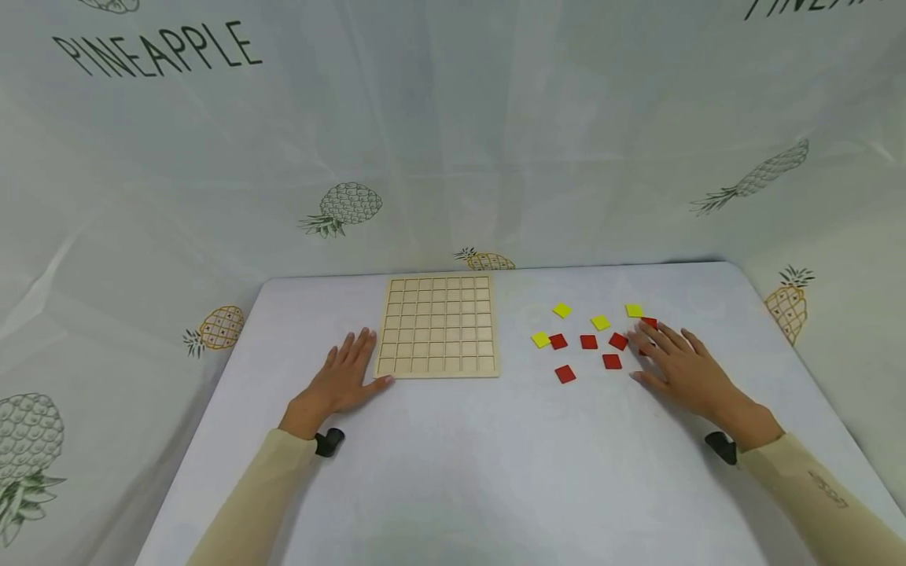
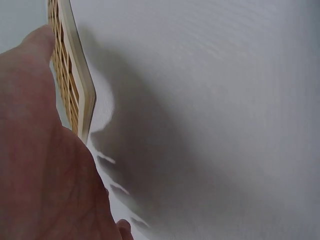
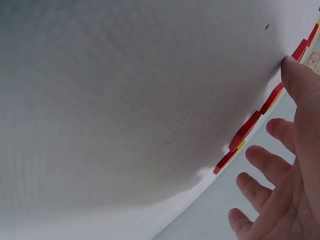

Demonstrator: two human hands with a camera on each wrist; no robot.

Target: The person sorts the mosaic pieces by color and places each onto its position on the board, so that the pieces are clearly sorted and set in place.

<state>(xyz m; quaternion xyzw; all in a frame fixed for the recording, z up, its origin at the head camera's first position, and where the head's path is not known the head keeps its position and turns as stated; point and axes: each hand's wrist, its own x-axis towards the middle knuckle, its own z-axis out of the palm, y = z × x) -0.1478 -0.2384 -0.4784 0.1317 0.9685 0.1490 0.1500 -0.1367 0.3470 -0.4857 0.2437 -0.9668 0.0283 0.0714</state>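
Observation:
A square wooden grid board [image 1: 439, 326] lies flat at the back of the table, its shallow cells bare. My left hand [image 1: 342, 379] is beside the board's left edge, fingers spread and thumb by the near left corner. In the left wrist view the board's rim [image 2: 85, 75] shows past the thumb. Over on the right, my right hand [image 1: 681, 371] hovers with extended fingers above the right end of a group of small tiles, partly hiding some red ones. Several red tiles [image 1: 589, 342] and several yellow tiles [image 1: 601, 322] lie loose. Both hands hold nothing.
The white table [image 1: 453, 472] ends at a back edge against a hanging curtain [image 1: 453, 141] printed with pineapples. Black wrist straps with small dark devices [image 1: 329, 442] sit at both sleeve cuffs.

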